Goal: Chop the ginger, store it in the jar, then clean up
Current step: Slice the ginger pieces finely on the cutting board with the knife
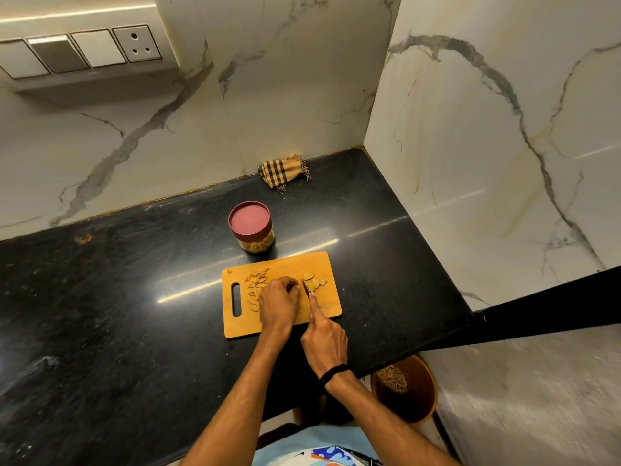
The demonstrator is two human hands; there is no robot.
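A wooden cutting board [327, 264] lies on the black counter. Sliced ginger pieces [257, 277] are piled on its left half, and a few larger ginger pieces [314, 279] lie right of centre. My left hand [279, 302] rests on the board with curled fingers, holding ginger down beside the blade. My right hand [324, 341] grips a knife [306, 286], index finger stretched along its back, the blade set into the ginger. Behind the board stands a jar [252, 227] with a maroon lid on; ginger shows through its glass.
A checked cloth [284, 171] lies crumpled at the back against the marble wall. The counter [117, 297] ends just right of the board at a side wall. A brown bin [405, 388] with scraps stands on the floor below the counter edge.
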